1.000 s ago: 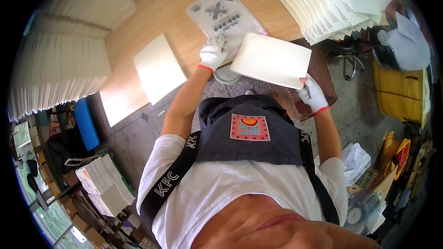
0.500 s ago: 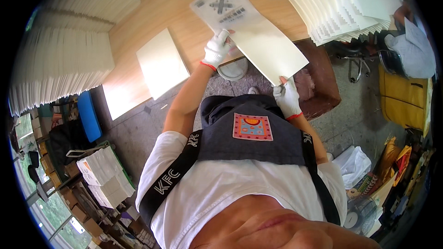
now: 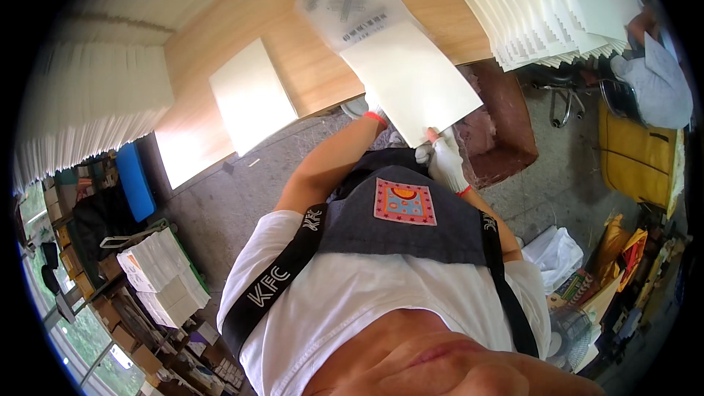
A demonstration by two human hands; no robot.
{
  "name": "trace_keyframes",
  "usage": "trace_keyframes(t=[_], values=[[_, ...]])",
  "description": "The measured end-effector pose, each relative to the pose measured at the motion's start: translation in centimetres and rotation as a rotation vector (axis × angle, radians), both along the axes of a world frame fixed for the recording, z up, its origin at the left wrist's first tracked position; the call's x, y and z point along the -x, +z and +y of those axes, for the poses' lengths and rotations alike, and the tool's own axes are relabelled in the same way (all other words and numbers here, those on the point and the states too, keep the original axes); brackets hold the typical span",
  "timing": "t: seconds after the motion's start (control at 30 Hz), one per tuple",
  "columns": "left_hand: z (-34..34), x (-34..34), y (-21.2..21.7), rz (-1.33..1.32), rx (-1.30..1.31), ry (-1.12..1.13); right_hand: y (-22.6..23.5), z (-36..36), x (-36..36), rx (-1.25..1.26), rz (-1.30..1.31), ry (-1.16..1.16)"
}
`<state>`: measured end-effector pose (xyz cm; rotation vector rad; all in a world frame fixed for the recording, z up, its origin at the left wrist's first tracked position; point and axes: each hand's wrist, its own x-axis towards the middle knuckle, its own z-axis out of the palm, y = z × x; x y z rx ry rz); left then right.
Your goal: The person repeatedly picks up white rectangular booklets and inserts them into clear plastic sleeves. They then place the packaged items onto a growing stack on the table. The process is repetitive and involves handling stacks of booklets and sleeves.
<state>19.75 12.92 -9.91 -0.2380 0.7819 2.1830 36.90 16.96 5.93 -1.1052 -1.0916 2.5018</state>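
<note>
A cream paper pad [image 3: 414,84] slants over the table's near edge, its far end at the translucent printed plastic bag [image 3: 359,11]. Whether that end lies inside the bag or on top of it, I cannot tell. My right hand [image 3: 446,163], in a white knit glove with bare fingertips, pinches the pad's near edge, thumb on top. Mostly covered by the pad, my left hand [image 3: 373,105] is under its left side; only the gloved wrist with its red cuff shows, and its fingers are hidden.
Another cream pad [image 3: 253,95] lies on the wooden table [image 3: 198,143] to the left. Tall paper stacks [image 3: 110,81] stand at far left, with fanned paper piles [image 3: 532,11] at far right. Below the table's edge is a brown box [image 3: 506,125]. A yellow case [image 3: 638,150] stands at right.
My left hand has gone from the bag's mouth to beneath the pad. The pad and my right hand have shifted slightly nearer to me and left.
</note>
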Motion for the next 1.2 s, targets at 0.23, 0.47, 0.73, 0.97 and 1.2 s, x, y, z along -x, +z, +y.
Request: trace_keyframes(t=[0.23, 0.47, 0.73, 0.97, 1.2], values=[[-3.9, -1.4, 2.2, -0.077, 0.005, -0.067, -2.5, -0.6, 1.4, 0.109, -0.165, 0.143], [-5.1, -1.1, 0.0, -0.079, 0.021, -0.048, 0.8, -0.9, 2.2, -0.044, -0.069, 0.201], [-6.6, -1.5, -0.4, -0.138, -0.019, -0.04, -0.6, -0.7, 2.5, 0.088, -0.095, 0.139], [-6.6, -1.5, -1.0, -0.161, -0.046, -0.026, -1.3, -2.0, 3.5, 0.008, 0.07, 0.123], [-7.3, -1.4, -1.9, -0.243, -0.145, -0.023, -2.1, -2.3, 3.5, 0.132, -0.031, 0.073]])
